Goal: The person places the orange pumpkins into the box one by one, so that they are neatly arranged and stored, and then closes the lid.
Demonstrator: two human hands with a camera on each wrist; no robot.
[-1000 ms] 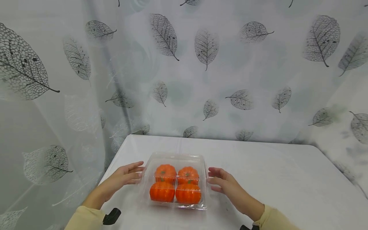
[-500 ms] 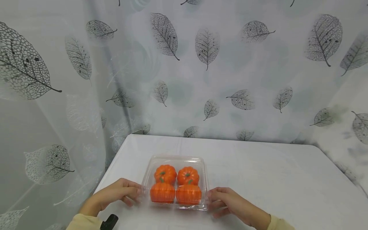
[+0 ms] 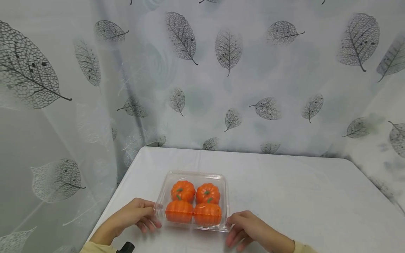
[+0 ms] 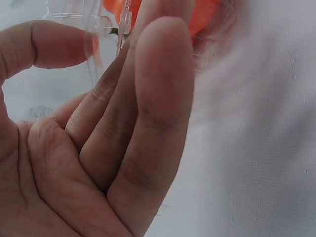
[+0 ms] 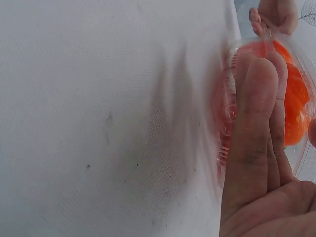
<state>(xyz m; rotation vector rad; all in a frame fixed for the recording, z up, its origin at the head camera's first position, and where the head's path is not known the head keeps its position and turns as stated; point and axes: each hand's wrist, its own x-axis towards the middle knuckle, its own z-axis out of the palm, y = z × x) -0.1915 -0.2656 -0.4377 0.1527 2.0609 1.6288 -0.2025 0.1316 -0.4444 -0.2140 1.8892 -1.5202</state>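
Note:
A clear plastic clamshell box [image 3: 196,175] lies on the white table, holding several small orange pumpkins [image 3: 179,211] with green stems. My left hand [image 3: 134,215] pinches the box's left rim, the thumb against the plastic and the other fingers reaching beneath. At the front right corner, my right hand [image 3: 250,228] grips the rim between thumb and fingers. In the left wrist view the left thumb [image 4: 61,47] meets the clear edge. The right fingers [image 5: 254,108] stretch along the box's side in the right wrist view, where most of the thumb is cut off.
The white table [image 3: 300,196] extends behind and to the right of the box. Behind it hangs a pale curtain [image 3: 202,77] with a dark leaf print, which also runs along the left side.
Both hands have come down towards the near side of the box, from apart beside it to gripping its rim. The box has barely shifted.

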